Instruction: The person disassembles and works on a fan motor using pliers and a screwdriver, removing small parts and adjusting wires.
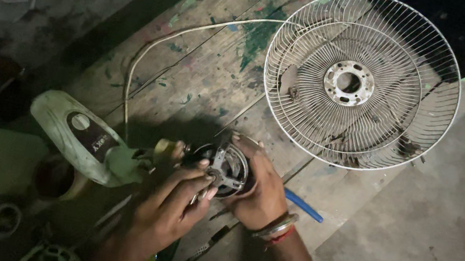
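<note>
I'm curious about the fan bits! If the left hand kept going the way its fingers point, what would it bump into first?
Probably the fan motor: the left hand points up and right, fingertips already at its metal bracket. The right hand cups the motor's far side.

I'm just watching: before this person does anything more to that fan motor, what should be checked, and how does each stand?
1. Motor held steady: ok, the right hand cups it.
2. Left hand on the motor's front: ok, fingertips touch it.
3. Grille out of the way: ok, it lies apart on the bench.
4. Cord unplugged: cannot tell, its end is hidden.
5. Light: not ok, dim.
</note>
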